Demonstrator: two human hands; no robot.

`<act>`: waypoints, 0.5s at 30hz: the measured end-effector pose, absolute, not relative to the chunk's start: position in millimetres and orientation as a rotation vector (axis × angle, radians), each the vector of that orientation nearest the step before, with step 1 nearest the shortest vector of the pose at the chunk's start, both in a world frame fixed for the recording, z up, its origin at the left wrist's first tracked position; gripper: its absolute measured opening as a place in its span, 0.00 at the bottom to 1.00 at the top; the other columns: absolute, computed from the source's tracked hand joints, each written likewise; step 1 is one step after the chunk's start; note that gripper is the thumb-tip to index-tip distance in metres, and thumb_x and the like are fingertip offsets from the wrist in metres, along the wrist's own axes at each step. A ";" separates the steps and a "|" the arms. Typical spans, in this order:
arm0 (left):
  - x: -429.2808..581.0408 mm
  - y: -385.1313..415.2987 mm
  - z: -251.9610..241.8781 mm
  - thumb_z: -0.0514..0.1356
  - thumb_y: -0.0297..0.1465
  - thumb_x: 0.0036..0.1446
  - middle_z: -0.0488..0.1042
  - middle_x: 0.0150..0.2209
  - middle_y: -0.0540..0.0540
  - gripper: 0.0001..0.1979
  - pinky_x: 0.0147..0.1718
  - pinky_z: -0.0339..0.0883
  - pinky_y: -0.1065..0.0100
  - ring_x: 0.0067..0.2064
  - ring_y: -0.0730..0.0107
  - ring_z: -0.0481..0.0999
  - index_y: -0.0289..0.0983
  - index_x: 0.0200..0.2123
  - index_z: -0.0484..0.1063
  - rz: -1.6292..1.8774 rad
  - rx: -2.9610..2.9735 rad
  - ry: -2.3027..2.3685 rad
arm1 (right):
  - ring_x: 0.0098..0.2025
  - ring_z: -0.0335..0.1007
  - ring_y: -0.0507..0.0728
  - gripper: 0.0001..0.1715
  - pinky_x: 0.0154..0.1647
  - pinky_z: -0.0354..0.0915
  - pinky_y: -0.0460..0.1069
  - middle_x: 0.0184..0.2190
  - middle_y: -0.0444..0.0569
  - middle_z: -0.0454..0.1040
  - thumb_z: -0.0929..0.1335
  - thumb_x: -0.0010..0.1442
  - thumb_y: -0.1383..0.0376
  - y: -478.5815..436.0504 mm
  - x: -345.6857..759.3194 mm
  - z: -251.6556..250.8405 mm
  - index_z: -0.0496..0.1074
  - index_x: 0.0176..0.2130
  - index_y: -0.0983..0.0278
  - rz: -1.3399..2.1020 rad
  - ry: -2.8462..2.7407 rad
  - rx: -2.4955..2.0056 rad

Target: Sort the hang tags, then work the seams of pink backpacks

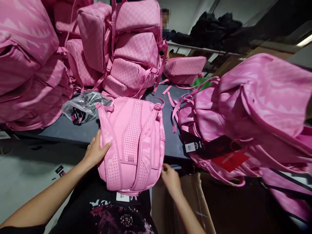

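A pink backpack [130,130] stands upright at the table's front edge with its back panel and two perforated shoulder straps facing me. My left hand [95,151] grips its left side, thumb over the strap and fingers mostly hidden behind. Low on the right side, my right hand [170,178] is closed against the bag's edge; what its fingers hold is hidden. A slim bluish-grey object [176,167] shows just behind that hand. Under the bag hangs a white label [122,197]. Left of the bag lies a clear plastic bag [85,105] with a dark tagged item inside.
Pink backpacks are piled at the left [29,74] and back [135,48] of the dark table [175,139]. More lie at the right [263,97], with black and red tags [229,159]. An open cardboard box [195,198] stands below. A person [165,19] is partly visible behind.
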State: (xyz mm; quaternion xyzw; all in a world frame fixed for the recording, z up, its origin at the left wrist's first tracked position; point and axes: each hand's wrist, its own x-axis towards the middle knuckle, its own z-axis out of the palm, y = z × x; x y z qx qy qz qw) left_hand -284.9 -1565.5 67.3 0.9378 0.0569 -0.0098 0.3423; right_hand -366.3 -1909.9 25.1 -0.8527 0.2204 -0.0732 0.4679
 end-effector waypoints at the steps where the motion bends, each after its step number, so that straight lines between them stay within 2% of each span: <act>1: -291.2 -1569.7 61.8 0.57 0.51 0.59 0.58 0.68 0.31 0.48 0.65 0.57 0.40 0.70 0.38 0.59 0.36 0.74 0.41 -0.030 2.470 0.160 | 0.33 0.80 0.73 0.18 0.35 0.72 0.62 0.30 0.54 0.83 0.69 0.49 0.48 -1920.4 -368.3 37.9 0.81 0.32 0.56 -0.238 0.573 -2.108; 3: -301.2 -1579.3 50.1 0.56 0.52 0.60 0.61 0.66 0.31 0.47 0.63 0.58 0.39 0.68 0.39 0.61 0.37 0.74 0.42 0.025 2.513 0.147 | 0.41 0.81 0.68 0.29 0.41 0.73 0.59 0.41 0.56 0.83 0.67 0.56 0.44 -1930.7 -370.6 67.7 0.79 0.49 0.57 -0.399 0.549 -2.137; 4: -305.1 -1583.5 44.6 0.56 0.52 0.61 0.62 0.65 0.31 0.47 0.63 0.59 0.39 0.67 0.39 0.62 0.38 0.74 0.42 0.067 2.528 0.131 | 0.38 0.80 0.66 0.33 0.39 0.73 0.56 0.40 0.55 0.84 0.66 0.58 0.42 -1928.1 -370.1 81.8 0.76 0.54 0.58 -0.434 0.480 -2.133; 6: -309.9 -1588.9 36.0 0.55 0.53 0.62 0.62 0.65 0.32 0.46 0.63 0.59 0.39 0.67 0.40 0.62 0.38 0.74 0.43 0.140 2.542 0.116 | 0.27 0.76 0.60 0.38 0.28 0.71 0.52 0.31 0.52 0.83 0.63 0.62 0.39 -1905.8 -363.2 101.3 0.74 0.58 0.60 -0.397 0.267 -2.017; 8: -310.4 -1590.0 31.3 0.55 0.54 0.61 0.61 0.66 0.31 0.46 0.64 0.58 0.38 0.68 0.39 0.62 0.38 0.74 0.43 0.175 2.531 0.134 | 0.25 0.75 0.58 0.41 0.23 0.70 0.51 0.31 0.53 0.84 0.63 0.63 0.39 -1867.7 -346.2 104.4 0.71 0.61 0.63 -0.328 0.046 -1.796; 11: -305.5 -1587.5 29.9 0.57 0.54 0.60 0.54 0.70 0.30 0.49 0.68 0.53 0.41 0.71 0.42 0.57 0.34 0.74 0.41 0.173 2.461 0.114 | 0.42 0.80 0.58 0.33 0.39 0.77 0.53 0.51 0.56 0.80 0.67 0.66 0.50 -1815.8 -309.1 84.8 0.66 0.65 0.60 -0.406 -0.251 -1.742; 13: -302.1 -1585.8 30.3 0.57 0.53 0.60 0.50 0.73 0.32 0.49 0.70 0.51 0.45 0.73 0.46 0.53 0.35 0.74 0.40 0.162 2.393 0.078 | 0.46 0.78 0.59 0.25 0.47 0.75 0.56 0.54 0.57 0.78 0.65 0.69 0.59 -1806.8 -290.5 65.3 0.69 0.62 0.61 -0.479 -0.442 -1.983; 15: -300.1 -1584.2 30.2 0.60 0.52 0.59 0.50 0.73 0.35 0.49 0.70 0.52 0.46 0.73 0.48 0.54 0.38 0.74 0.41 0.154 2.344 0.095 | 0.47 0.77 0.62 0.21 0.47 0.75 0.57 0.53 0.61 0.78 0.63 0.69 0.65 -1824.0 -286.3 46.6 0.73 0.59 0.64 -0.513 -0.477 -2.327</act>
